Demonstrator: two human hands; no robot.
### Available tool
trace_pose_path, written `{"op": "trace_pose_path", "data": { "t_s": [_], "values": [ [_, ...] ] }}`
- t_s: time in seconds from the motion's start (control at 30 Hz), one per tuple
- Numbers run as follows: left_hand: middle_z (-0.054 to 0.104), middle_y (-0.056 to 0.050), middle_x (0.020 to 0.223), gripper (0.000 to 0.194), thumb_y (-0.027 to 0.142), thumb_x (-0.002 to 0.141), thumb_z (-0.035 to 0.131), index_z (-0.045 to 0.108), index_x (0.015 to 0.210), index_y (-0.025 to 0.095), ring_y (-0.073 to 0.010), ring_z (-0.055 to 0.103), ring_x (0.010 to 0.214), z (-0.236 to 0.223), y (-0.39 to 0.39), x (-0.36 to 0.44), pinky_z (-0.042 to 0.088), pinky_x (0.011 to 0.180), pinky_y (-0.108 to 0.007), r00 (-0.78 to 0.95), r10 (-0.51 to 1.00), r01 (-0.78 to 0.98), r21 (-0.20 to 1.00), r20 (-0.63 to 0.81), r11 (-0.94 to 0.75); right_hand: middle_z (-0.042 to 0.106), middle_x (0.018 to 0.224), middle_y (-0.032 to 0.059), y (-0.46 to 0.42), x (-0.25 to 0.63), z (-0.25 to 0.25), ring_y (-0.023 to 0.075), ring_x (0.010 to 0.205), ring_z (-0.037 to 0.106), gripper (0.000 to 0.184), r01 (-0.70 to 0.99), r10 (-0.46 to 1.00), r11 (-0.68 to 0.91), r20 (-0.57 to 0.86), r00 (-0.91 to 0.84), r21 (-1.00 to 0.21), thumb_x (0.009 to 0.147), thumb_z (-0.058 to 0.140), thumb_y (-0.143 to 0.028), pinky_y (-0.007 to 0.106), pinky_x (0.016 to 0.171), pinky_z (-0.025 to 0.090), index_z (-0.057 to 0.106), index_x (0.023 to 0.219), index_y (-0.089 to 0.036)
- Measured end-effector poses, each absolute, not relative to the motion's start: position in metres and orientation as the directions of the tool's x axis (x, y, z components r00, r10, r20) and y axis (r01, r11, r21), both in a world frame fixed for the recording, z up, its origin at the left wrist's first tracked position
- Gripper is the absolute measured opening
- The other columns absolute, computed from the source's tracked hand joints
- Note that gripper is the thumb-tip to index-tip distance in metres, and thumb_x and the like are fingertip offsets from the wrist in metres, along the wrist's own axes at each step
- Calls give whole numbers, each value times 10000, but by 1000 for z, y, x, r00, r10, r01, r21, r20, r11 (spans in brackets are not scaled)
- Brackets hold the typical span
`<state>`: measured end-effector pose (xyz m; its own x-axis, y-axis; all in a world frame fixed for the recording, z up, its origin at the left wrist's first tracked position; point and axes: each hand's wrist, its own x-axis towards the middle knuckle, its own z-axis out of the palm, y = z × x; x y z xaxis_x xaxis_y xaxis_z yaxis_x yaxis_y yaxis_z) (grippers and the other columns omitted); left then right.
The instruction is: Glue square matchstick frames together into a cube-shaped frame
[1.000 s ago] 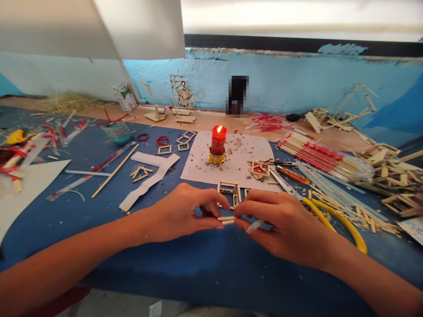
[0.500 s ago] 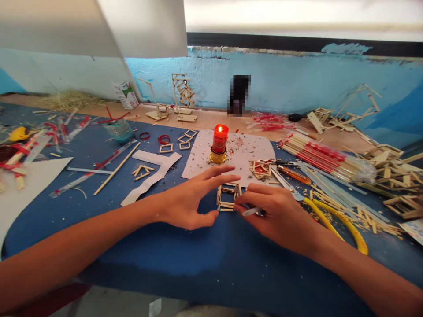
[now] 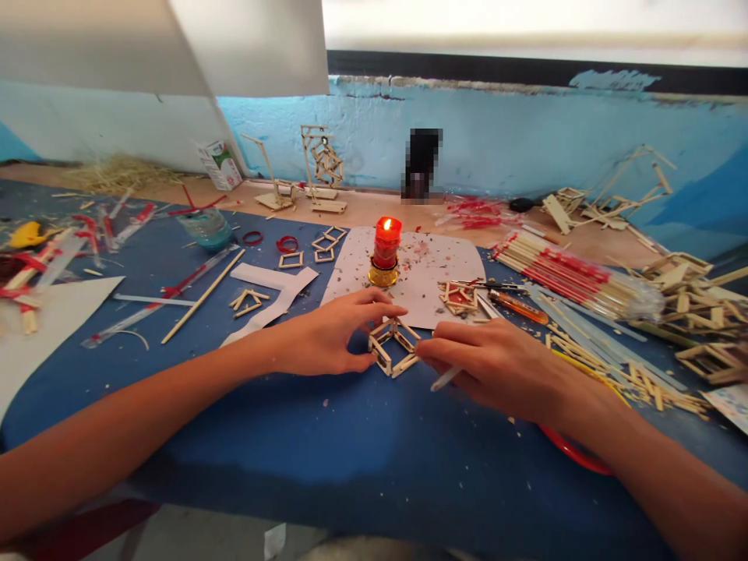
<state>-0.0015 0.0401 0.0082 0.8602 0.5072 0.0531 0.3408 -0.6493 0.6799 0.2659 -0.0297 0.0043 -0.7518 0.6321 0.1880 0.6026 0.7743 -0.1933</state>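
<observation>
A small frame of glued wooden sticks [image 3: 393,345] rests on the blue table cover [image 3: 327,452], turned like a diamond. My left hand [image 3: 327,336] pinches its left and upper edges with thumb and fingers. Its right corner is touched by the fingertips of my right hand [image 3: 496,365], which also grips a thin white stick [image 3: 445,379] pointing down and left. Just behind the frame a lit red candle [image 3: 386,248] in a gold holder stands on a white sheet [image 3: 421,288].
Other stick squares [image 3: 322,248] and stick models [image 3: 320,167] lie further back. A bundle of sticks in plastic [image 3: 561,276], an orange-handled tool [image 3: 517,305] and wood scraps [image 3: 689,312] crowd the right. Paper strips [image 3: 274,292], red rings and a jar [image 3: 204,226] sit left.
My hands went from pressing a small stick piece together near me to the stick frame beside the paper. The frame has turned from square-on to a diamond.
</observation>
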Motion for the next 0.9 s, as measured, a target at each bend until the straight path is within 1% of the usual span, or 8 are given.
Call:
{"op": "trace_pose_path", "data": {
  "t_s": [0.07, 0.13, 0.23, 0.33, 0.47, 0.6, 0.77, 0.9],
  "values": [
    [636, -83, 1230, 508, 150, 856, 699, 619, 1352, 223, -220, 672, 1040, 12, 40, -3, 545, 944, -363, 844, 536, 382, 677, 22, -629, 682, 861, 19, -27, 266, 5, 131, 603, 566, 237, 593, 610, 792, 185, -770, -144, 978, 484, -104, 300, 584, 313, 669, 1092, -198],
    [658, -70, 1195, 433, 185, 855, 728, 650, 1279, 224, -225, 669, 1025, 16, 39, -7, 535, 912, -352, 840, 542, 423, 655, -25, -626, 672, 809, 4, -26, 266, 6, 120, 570, 541, 219, 590, 607, 795, 186, -773, -142, 966, 483, -90, 305, 569, 283, 666, 1021, -197],
    [647, -67, 1283, 506, 187, 852, 741, 593, 1333, 246, -234, 649, 1120, 21, 42, -13, 507, 957, -341, 868, 484, 428, 663, -111, -614, 654, 746, -11, -25, 265, 4, 111, 545, 533, 203, 588, 610, 792, 179, -772, -161, 955, 494, -84, 307, 565, 266, 661, 930, -196],
    [682, -50, 1257, 528, 161, 891, 696, 547, 1387, 261, -203, 681, 1072, 23, 46, -19, 514, 921, -304, 877, 440, 434, 707, -192, -558, 684, 773, -7, -26, 266, 2, 111, 567, 567, 216, 591, 620, 784, 176, -765, -190, 953, 504, -73, 304, 574, 273, 675, 971, -204],
    [713, -27, 1119, 464, 256, 836, 791, 610, 1263, 242, -207, 696, 979, 22, 47, -20, 516, 832, -292, 841, 511, 483, 674, -179, -559, 738, 915, 18, -26, 270, 2, 125, 655, 631, 310, 572, 608, 790, 168, -776, -218, 921, 484, -29, 300, 599, 307, 671, 1084, -216],
    [692, -36, 1064, 515, 398, 743, 880, 605, 1134, 206, -208, 691, 883, 20, 41, -14, 516, 740, -288, 777, 610, 544, 656, -158, -523, 723, 892, 14, -25, 276, 2, 126, 636, 614, 329, 598, 626, 779, 185, -758, -188, 904, 498, -32, 296, 598, 323, 673, 1107, -223],
    [641, 6, 760, 678, 695, 577, 886, 534, 890, 207, -202, 604, 657, 12, 25, 5, 407, 544, -279, 684, 712, 625, 631, -159, -459, 742, 920, 17, -20, 273, -2, 134, 718, 661, 299, 638, 723, 675, 157, -673, -372, 887, 537, -34, 263, 662, 404, 693, 1071, -210],
    [649, -39, 862, 798, 757, 516, 878, 562, 984, 193, -246, 615, 736, 9, 15, 14, 411, 596, -311, 644, 759, 664, 561, -93, -494, 762, 951, 27, -21, 263, 1, 135, 757, 672, 313, 606, 778, 576, 140, -612, -549, 870, 595, -74, 254, 720, 443, 716, 1135, -189]
  ]
}}
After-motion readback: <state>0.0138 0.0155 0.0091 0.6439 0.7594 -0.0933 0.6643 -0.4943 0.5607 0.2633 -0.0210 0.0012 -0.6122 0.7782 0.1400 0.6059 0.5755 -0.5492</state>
